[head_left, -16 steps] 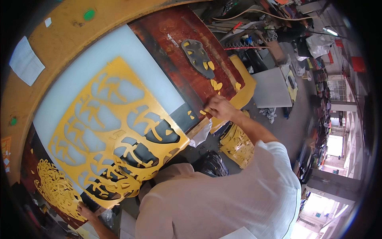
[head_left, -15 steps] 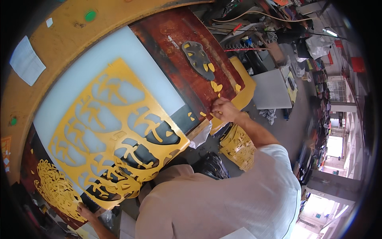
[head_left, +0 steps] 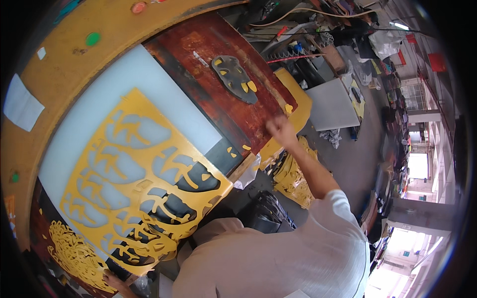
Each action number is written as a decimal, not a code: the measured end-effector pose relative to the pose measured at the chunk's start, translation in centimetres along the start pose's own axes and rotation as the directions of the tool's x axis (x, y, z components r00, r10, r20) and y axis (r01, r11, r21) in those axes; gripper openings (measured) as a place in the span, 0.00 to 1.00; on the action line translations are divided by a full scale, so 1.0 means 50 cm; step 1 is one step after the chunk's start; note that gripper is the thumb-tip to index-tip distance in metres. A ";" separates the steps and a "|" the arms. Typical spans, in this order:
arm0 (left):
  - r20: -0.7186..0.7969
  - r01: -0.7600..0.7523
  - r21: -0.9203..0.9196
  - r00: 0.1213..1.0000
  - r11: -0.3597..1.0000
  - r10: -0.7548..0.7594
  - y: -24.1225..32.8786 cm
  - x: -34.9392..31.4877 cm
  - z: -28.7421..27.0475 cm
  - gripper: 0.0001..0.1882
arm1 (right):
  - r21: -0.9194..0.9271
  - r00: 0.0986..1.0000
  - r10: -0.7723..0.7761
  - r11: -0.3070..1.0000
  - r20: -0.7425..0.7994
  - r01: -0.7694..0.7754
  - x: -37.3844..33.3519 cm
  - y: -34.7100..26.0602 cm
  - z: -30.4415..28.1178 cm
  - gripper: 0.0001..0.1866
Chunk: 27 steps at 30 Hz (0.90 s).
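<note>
My right hand (head_left: 281, 131), somewhat blurred, hovers over the right edge of the red-brown board (head_left: 213, 35), its fingers curled in; whatever they may hold is hidden. Beyond it lies a dark sole-shaped cutting die (head_left: 232, 77) with small yellow pieces in and on it. My left hand (head_left: 113, 282) is low at the left, beside a heap of yellow strip offcuts (head_left: 74, 248); its fingers are mostly hidden. Between the hands, a yellow sheet (head_left: 144, 181) with rows of sole-shaped cutouts lies partly on a white cutting board (head_left: 184, 109), its near part over dark ground.
A yellow-orange machine beam (head_left: 64, 59) arches along the far left, with a paper sheet (head_left: 24, 103) on it. More yellow cut sheets (head_left: 293, 181) lie below the right edge. Past my right arm stands a grey panel (head_left: 332, 107). A small yellow piece (head_left: 288, 108) sits at the board's edge.
My right hand has moved slightly away from me along the board's edge. The yellow pieces seen just beyond it before no longer show on the board. The whole view has shifted a little.
</note>
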State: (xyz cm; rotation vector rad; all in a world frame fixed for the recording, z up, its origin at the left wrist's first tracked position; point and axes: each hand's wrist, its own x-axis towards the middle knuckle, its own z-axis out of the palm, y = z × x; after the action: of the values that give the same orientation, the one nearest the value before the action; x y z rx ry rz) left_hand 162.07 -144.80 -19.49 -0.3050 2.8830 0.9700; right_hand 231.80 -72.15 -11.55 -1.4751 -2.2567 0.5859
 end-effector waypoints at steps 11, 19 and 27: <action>0.053 0.124 -0.002 0.991 0.992 -0.124 0.025 0.009 -0.014 0.30 | 0.067 0.925 0.262 0.965 -0.275 -0.254 0.264 0.076 -0.015 0.15; 0.068 0.038 -0.007 0.997 0.999 -0.037 -0.008 0.021 -0.032 0.28 | -0.315 0.992 0.036 0.946 -0.121 -0.073 -0.041 0.200 0.000 0.08; 0.239 0.119 -0.241 0.969 0.963 -0.060 -0.065 0.073 -0.029 0.19 | 0.058 0.970 0.216 0.973 0.114 -0.223 -0.096 -0.061 0.044 0.23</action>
State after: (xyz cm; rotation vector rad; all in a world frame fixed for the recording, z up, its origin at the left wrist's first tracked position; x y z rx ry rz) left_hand 159.16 -148.82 -20.76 -0.3146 2.5170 1.2688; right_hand 230.11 -77.97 -12.20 -1.7083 -2.1406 0.8203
